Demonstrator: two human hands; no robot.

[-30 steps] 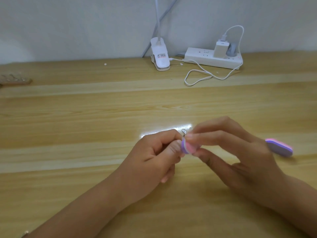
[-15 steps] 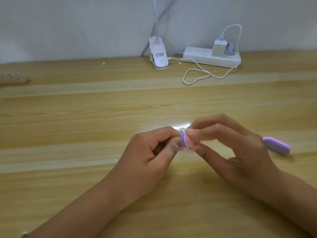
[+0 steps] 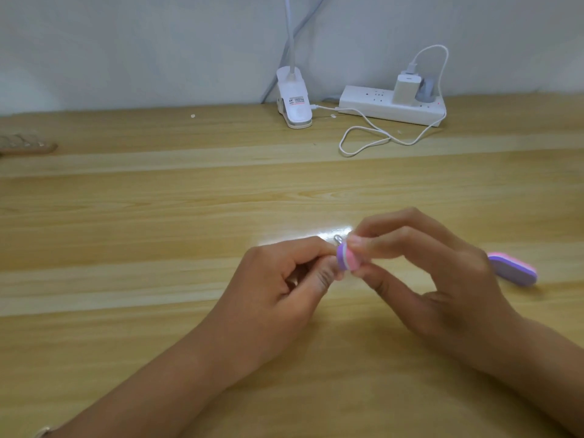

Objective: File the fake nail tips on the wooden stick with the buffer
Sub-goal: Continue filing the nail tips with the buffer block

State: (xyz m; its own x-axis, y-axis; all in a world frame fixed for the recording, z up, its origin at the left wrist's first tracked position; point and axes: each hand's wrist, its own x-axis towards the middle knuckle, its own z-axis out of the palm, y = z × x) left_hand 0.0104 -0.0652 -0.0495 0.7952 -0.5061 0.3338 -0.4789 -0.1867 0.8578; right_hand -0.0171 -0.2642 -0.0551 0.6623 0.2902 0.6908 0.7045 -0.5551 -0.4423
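Note:
My left hand (image 3: 284, 289) pinches a small clear fake nail tip (image 3: 338, 239) between thumb and forefinger. My right hand (image 3: 436, 279) grips a small pink and purple buffer (image 3: 347, 259) with its fingertips. The buffer's end presses against the nail tip just above the table. At the far left edge lies a wooden stick (image 3: 27, 146) carrying several pale nail tips, blurred and partly cut off by the frame.
A second pink and purple buffer (image 3: 513, 269) lies on the wooden table (image 3: 158, 232) behind my right hand. At the back stand a white clip lamp (image 3: 294, 102), a white power strip (image 3: 392, 107) with a charger, and a looped white cable (image 3: 366, 140).
Both hands stay together in nearly the same spot. The buffer in my right hand has shifted slightly against the nail tip. The second buffer has not moved.

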